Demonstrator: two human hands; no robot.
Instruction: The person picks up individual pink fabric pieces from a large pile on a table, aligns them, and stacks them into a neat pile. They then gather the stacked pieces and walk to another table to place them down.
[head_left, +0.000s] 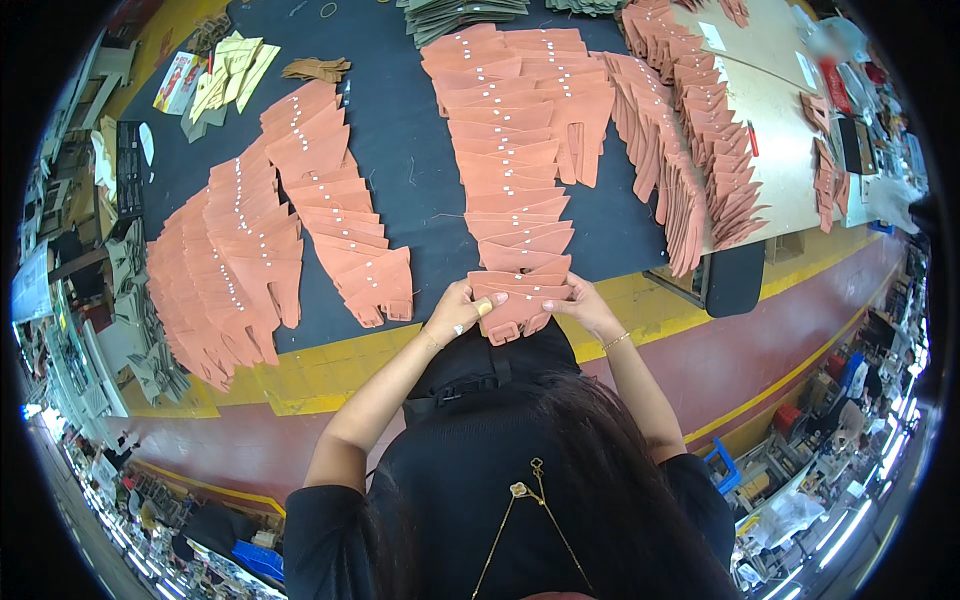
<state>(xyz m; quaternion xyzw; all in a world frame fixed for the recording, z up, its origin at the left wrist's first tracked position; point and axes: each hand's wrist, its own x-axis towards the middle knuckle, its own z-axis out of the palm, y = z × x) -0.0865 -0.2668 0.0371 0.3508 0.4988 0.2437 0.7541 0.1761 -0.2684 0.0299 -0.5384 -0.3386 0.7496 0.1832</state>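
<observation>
At the near edge of the dark table, I hold a few flat salmon-coloured cut pieces (pixel 518 308) between my hands. My left hand (pixel 460 312) grips their left side, with the thumb on top and a yellow band around it. On the right side, my right hand (pixel 588 308) pinches the same pieces. Small white labels dot their upper edges, and buckle-shaped cut-outs show at the lower end. Beyond them runs a long overlapping row of similar salmon pieces (pixel 510 165), fanned away from me. Fingers under the held pieces are hidden.
More fanned salmon rows lie left (pixel 345 225), far left (pixel 235 250) and right (pixel 660 150). Green stacks (pixel 465 15) sit at the far edge. Yellow pieces (pixel 235 75) rest at the back left. A pale board (pixel 770 100) covers the right side.
</observation>
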